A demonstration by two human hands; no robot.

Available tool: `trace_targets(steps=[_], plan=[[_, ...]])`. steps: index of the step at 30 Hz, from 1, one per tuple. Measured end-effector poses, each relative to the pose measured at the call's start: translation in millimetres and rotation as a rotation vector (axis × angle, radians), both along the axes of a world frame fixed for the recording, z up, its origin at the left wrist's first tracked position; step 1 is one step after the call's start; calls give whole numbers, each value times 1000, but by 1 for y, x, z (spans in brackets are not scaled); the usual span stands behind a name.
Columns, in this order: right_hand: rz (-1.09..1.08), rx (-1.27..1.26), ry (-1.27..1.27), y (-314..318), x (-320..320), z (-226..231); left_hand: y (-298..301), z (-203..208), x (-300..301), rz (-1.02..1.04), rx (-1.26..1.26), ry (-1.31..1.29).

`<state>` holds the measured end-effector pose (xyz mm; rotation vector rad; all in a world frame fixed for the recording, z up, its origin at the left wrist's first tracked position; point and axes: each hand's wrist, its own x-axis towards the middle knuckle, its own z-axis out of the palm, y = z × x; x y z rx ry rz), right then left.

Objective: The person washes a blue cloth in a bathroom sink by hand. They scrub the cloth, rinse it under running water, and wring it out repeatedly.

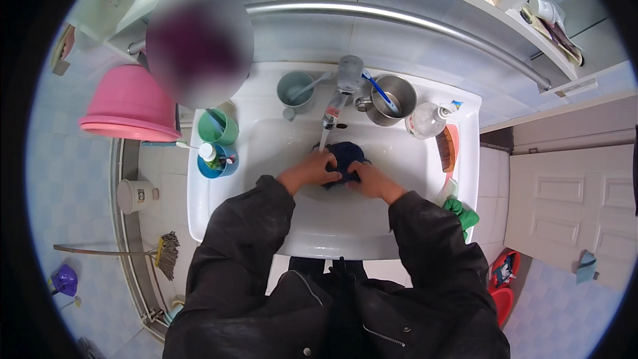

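A bunched dark blue cloth (pixel 348 153) is in the basin of the white sink (pixel 299 226), below the faucet (pixel 334 108). Water runs from the spout in a thin stream and comes down beside my left hand (pixel 312 170). The fingers of that hand are closed on the cloth's left side. From the other side, my right hand (pixel 373 183) grips the cloth's right edge, its fingertips close to those of the left. Part of the cloth lies hidden under my fingers.
On the sink's back rim stand a grey cup (pixel 290 86) and a metal mug (pixel 403 88), each with a toothbrush. To the right are a pump bottle (pixel 425 121), a brush (pixel 447 149) and a green cloth (pixel 465 214). Green (pixel 226 128) and blue cups (pixel 211 167) line the left rim.
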<state>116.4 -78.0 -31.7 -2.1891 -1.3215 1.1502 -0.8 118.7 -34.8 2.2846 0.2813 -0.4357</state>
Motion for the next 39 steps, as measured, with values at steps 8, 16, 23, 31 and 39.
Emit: trace_targets(steps=[8, 16, 23, 31, 39], plan=[[-213, 71, -209, 4, -46, -3, -64, -12, -34, 183, 470, -215], [-476, 159, -248, 45, -14, -45, -36, -72, 10, 426, 462, -271], [-467, 298, -180, 47, -2, -57, -23, -51, 14, 552, 160, -265], [-122, -51, 8, -14, -10, 24, -15, 39, -33, -84, 135, -106], [-198, 182, -418, 23, -29, -31, -63, -27, -20, 163, 635, -188]])
